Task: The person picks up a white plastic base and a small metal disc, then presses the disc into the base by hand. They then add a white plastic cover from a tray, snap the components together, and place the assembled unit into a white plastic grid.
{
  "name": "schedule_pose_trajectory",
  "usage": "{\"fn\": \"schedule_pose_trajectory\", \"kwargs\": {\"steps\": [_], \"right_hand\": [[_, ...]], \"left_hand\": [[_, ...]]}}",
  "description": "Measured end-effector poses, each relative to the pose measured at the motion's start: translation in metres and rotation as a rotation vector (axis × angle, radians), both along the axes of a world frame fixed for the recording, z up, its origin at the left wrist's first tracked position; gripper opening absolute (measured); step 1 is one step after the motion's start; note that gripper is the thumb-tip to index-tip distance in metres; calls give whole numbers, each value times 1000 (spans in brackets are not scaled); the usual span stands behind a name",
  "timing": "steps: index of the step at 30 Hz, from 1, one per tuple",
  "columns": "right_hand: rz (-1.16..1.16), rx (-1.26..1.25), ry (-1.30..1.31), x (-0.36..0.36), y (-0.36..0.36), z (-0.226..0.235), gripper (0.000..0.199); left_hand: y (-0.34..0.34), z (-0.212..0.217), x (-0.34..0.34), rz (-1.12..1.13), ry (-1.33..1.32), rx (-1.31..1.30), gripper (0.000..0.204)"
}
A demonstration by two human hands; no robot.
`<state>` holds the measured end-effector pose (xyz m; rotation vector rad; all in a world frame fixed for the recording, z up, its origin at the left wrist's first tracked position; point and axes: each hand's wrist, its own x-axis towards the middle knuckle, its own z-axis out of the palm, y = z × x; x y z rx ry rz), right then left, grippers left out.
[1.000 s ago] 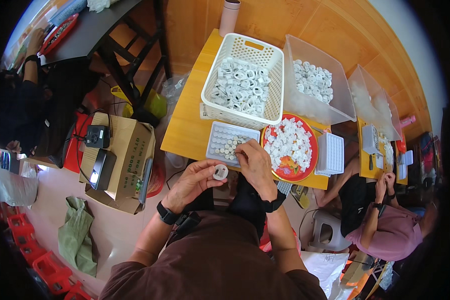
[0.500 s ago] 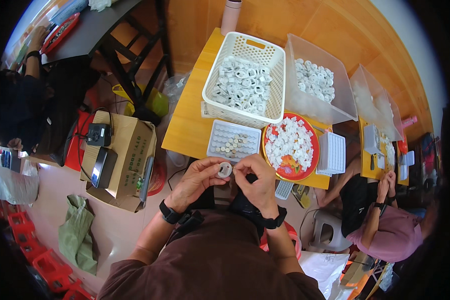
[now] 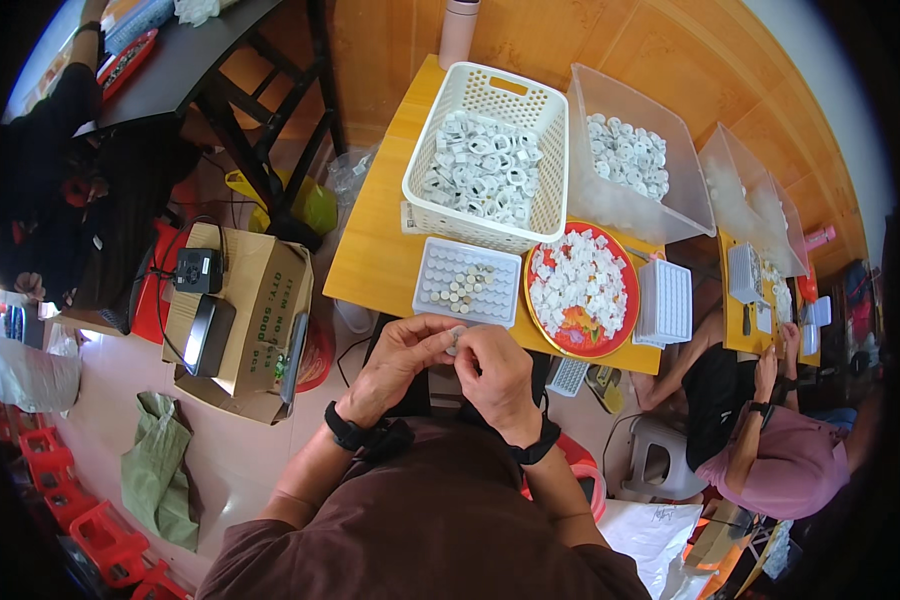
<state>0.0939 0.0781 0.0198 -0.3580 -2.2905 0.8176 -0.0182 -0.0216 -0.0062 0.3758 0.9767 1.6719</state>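
Just in front of the table's edge, my left hand [image 3: 405, 352] pinches a small round whitish plastic piece [image 3: 455, 341] between thumb and fingers. My right hand [image 3: 500, 372] is closed against its right side, fingers curled in; whatever they grip is hidden. Beyond my hands lies a white compartment tray [image 3: 502, 308] with several small round discs [image 3: 462, 290] in it. To its right a round red plate [image 3: 595, 346] bears a heap of small white plastic parts [image 3: 575, 280].
Behind the tray stands a white perforated basket [image 3: 485, 234] of ring-shaped parts, beside a clear bin [image 3: 650, 215] holding more. White trays [image 3: 665, 305] are stacked right of the plate. A cardboard box [image 3: 260, 310] stands left. A co-worker in pink [image 3: 780, 460] sits right, another person in dark clothes left.
The round piece has tilted from facing up to nearly edge-on, mostly covered by my fingers. My right hand has moved left and curled closer against it.
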Motion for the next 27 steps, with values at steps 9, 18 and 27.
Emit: {"fn": "schedule_pose_trajectory", "kwargs": {"steps": [9, 18, 27], "right_hand": [[-7, 225, 24, 1, -4, 4, 18], [-282, -27, -109, -21, 43, -24, 8], [-284, 18, -181, -31, 43, -30, 6]], "left_hand": [[0, -9, -3, 36, -109, -14, 23], [-3, -12, -5, 37, -218, 65, 24], [-5, -13, -7, 68, -203, 58, 25]]}}
